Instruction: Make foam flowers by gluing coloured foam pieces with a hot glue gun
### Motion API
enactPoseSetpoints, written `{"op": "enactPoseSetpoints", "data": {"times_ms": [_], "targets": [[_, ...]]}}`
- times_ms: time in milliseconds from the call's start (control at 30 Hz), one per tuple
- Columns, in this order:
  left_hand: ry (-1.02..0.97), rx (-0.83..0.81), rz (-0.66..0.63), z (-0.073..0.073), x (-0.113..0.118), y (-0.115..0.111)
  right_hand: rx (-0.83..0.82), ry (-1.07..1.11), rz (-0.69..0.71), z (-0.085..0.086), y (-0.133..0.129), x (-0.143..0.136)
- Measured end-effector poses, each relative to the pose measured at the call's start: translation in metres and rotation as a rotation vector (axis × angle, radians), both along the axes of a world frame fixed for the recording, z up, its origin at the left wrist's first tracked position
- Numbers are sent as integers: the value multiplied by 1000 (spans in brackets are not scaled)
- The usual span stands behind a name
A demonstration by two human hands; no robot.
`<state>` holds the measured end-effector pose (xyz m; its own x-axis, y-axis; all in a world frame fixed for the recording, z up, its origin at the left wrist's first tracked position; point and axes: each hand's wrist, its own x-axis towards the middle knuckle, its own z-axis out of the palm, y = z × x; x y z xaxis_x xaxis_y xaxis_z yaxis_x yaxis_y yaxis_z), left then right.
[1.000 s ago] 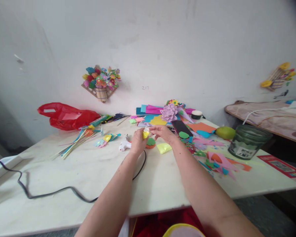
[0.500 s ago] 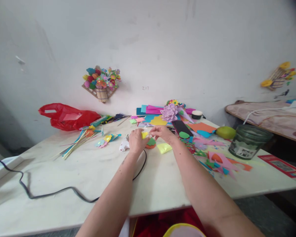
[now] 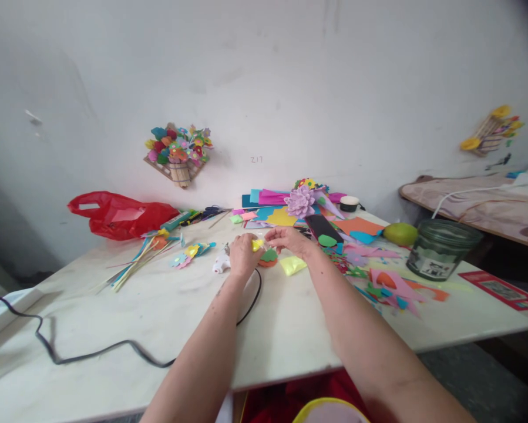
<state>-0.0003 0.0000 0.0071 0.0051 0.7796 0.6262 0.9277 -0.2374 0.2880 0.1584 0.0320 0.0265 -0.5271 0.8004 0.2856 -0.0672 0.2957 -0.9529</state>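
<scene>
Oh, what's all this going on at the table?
A person is handling a small yellow piece over the table. The left hand holds it, and the right hand is close beside it; whether that hand grips anything is too small to tell. A white tool lies just left of the left hand, and a flat yellow packet-like piece lies below the right. Coloured cut-outs are scattered to the right.

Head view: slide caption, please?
Left hand holds a small yellow piece, right hand beside it, over a pale table with colourful flat cutouts.
</scene>
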Motion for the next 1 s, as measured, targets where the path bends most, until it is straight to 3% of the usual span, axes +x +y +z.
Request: {"op": "enactPoseSetpoints", "data": {"times_ms": [400,1000], "targets": [[17,-44,-25,-6,-1,-2,-23,-29,155,0,-2,-1],[113,-6,26,3,3,-10,6,-62,55,0,-5,-9]]}}
